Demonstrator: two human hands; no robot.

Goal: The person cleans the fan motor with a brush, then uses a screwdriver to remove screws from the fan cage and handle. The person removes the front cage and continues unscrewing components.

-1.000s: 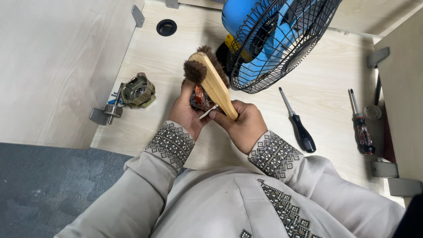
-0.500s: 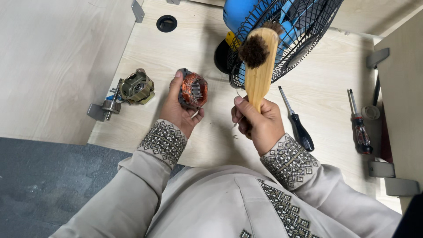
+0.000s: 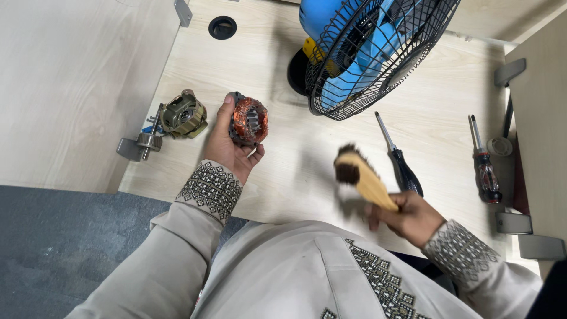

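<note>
Head view (only view):

- L hand (image 3: 227,150): fingers curled round a copper-wound motor stator (image 3: 251,120), thumb up along its left side. It is held clear above the desk (image 3: 283,183), open bore turned toward the camera.
- R hand (image 3: 413,217): closed in a fist on the handle of a wooden brush (image 3: 361,177). Dark bristle head is pointed up-left and motion-blurred. Brush and stator are well apart, no contact.
- Stator location: in the L hand, left of centre, just right of a second motor part (image 3: 183,115) lying on the desk w/ its shaft and a metal bracket.
- Other items: blue fan (image 3: 372,47) w/ black wire guard at the top. Black-handled screwdriver (image 3: 404,165) lies just beside the brush. Red-handled screwdriver (image 3: 487,174) sits further right, near the desk edge. Round cable hole (image 3: 222,27) is seen top left.

Step, as judged: brush-cleaning of the stator windings. This moment is caught between strokes, w/ the brush drawn off to the right.

Next move, as judged: bristles need to be brought across to the stator face and bore. Stator should be kept steady and angled so the windings are exposed. Light strokes are called for, since the copper wire is thin and easily nicked. Dust level on the windings can't be told at this res.
</note>
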